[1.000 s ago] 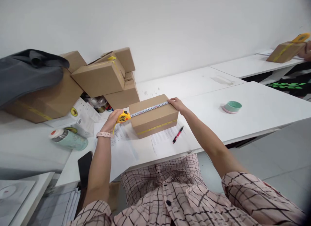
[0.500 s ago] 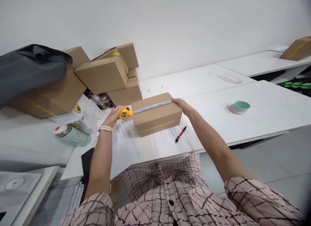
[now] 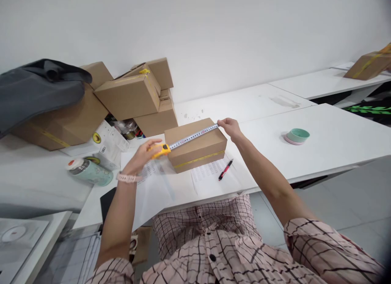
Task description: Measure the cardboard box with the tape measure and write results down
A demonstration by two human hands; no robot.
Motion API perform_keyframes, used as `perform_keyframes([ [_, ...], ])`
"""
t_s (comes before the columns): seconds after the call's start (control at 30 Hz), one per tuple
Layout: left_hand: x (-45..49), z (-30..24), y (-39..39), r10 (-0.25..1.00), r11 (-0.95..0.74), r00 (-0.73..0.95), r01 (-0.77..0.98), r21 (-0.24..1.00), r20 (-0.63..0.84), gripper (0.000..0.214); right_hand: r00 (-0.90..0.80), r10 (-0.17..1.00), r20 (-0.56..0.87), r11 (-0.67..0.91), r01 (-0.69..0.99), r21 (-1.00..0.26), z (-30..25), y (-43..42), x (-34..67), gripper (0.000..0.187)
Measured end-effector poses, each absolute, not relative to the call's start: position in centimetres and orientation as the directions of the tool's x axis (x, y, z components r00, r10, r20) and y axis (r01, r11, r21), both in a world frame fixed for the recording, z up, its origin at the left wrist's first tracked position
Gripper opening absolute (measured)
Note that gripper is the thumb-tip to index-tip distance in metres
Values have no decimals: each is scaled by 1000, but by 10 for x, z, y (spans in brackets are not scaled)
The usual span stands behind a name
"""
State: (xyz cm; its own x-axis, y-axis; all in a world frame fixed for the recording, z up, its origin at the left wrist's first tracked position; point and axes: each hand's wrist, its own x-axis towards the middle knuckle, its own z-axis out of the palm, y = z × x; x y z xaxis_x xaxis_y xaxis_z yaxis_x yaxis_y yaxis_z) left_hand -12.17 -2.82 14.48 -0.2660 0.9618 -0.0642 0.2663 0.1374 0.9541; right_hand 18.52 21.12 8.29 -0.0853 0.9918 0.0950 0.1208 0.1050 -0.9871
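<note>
A brown cardboard box (image 3: 198,151) with a yellow tape band lies on the white table (image 3: 320,149) in front of me. My left hand (image 3: 141,157) grips the yellow tape measure case (image 3: 161,150) just left of the box, lifted a little off the table. Its white blade (image 3: 193,135) runs across the box top. My right hand (image 3: 229,127) pinches the blade's end at the box's far right corner. Printed sheets (image 3: 210,174) lie under and in front of the box.
A red and black pen (image 3: 225,169) lies on the sheet right of the box. Stacked cardboard boxes (image 3: 131,94), a dark bag (image 3: 36,88), a green bottle (image 3: 90,172) and a white carton (image 3: 108,143) crowd the left. A green tape roll (image 3: 297,135) sits at right. Another box (image 3: 368,66) rests far right.
My left hand has drawn the tape case toward me and up off the box's left edge, so the blade now slants across the top. My right hand keeps its pinch at the far corner.
</note>
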Motion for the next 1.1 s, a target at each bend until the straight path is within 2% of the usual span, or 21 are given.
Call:
perform_keyframes([
  [0.07,-86,131,-59,983,167,-114,220,961,-144,61,-138,968,210,223,88,-971,93,213,184,29],
  [0.13,-41,110,-80,967,243,66,40,969,-245,57,-255,922,292,331,122,-936,105,215,174,27],
  [0.17,-19,99,-86,965,247,109,-92,965,-237,54,-324,893,312,378,165,-911,111,216,165,26],
  [0.27,36,78,-78,979,201,59,-395,896,-194,49,-481,831,277,467,335,-818,123,225,128,24],
  [0.37,61,80,-51,988,107,-42,-517,849,-151,52,-516,837,181,464,497,-733,124,239,91,25],
  [0.5,66,93,-27,980,105,-86,-536,837,-178,50,-482,867,122,430,604,-671,112,253,73,24],
  [0.73,84,89,-37,976,124,-85,-547,828,-203,48,-571,819,62,424,529,-735,112,247,89,17],
  [0.87,89,85,-33,972,131,-93,-551,824,-216,51,-554,831,51,394,521,-757,115,237,94,16],
  [1.0,86,88,-32,973,131,-89,-546,828,-213,54,-586,809,47,374,452,-810,116,241,94,24],
  [1.1,73,92,-50,981,134,-60,-486,864,-186,54,-600,793,107,354,310,-882,122,252,106,42],
])
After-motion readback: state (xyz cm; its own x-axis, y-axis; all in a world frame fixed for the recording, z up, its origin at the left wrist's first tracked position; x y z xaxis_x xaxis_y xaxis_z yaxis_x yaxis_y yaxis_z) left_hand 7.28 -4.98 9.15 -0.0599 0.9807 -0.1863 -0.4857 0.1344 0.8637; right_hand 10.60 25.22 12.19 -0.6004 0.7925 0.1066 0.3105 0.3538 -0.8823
